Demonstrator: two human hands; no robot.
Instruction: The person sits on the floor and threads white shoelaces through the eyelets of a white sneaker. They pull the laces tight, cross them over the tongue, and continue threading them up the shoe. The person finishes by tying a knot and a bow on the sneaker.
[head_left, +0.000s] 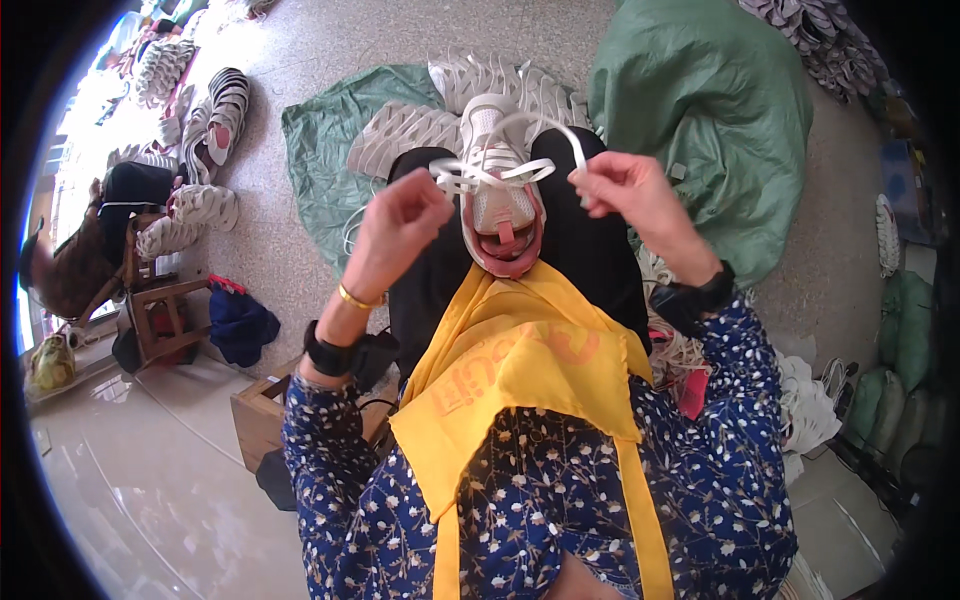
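Note:
A white and pink sneaker (505,215) rests between my knees, its toe away from me and its pink-lined opening toward me. White shoelace (540,170) loops over its tongue. My left hand (405,222) is closed just left of the shoe, fingertips pinching the lace beside a small bundle of loops. On the other side, my right hand (625,192) pinches a lace end between thumb and fingers; from there the lace arcs back over the shoe. A yellow apron (530,370) covers my lap up to the shoe's heel.
Rows of pale shoes (400,140) lie on a green sheet (320,130) beyond my knees. A big green sack (700,130) stands at far right. At left are a wooden stool (165,315), a dark blue cloth bundle (243,325) and more shoes (215,125). A wooden box (265,410) sits by my left elbow.

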